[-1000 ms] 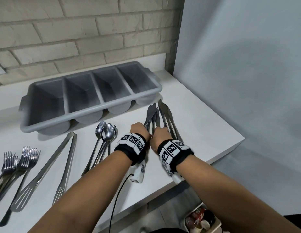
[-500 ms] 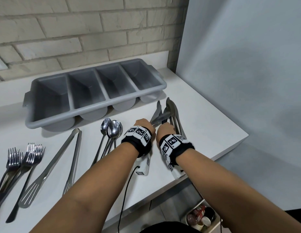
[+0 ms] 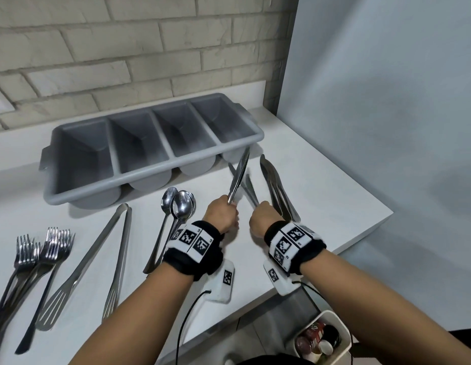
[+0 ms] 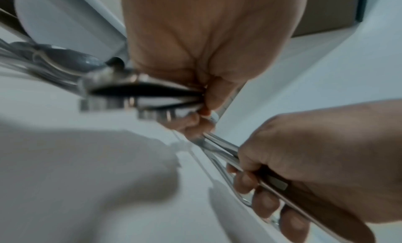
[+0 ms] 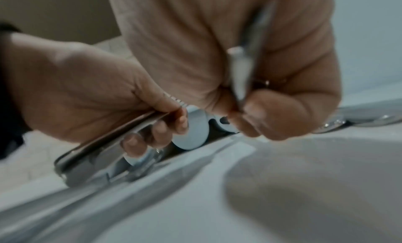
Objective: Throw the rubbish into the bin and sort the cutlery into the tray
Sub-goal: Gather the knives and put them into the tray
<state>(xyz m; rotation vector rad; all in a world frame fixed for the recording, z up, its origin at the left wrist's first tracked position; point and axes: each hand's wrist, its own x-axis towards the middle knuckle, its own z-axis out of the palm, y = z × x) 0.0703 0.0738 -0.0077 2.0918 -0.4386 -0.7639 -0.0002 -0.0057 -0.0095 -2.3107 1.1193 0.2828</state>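
left hand [image 3: 221, 212] gripping slim steel knives [image 3: 238, 176], grey four-well tray [image 3: 160, 172]

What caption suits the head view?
Left hand and right hand lift steel table knives toward grey four-compartment plastic tray.

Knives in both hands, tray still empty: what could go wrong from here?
1. The left hand grips several knives bunched by the handles, blades raised towards the tray; one could slip out of the bundle.
2. The right hand holds its knives low, crossing under the left bundle; the blades could snag as the hands part.
3. More knives lie near the counter edge, above the bin; a nudge might send them over.
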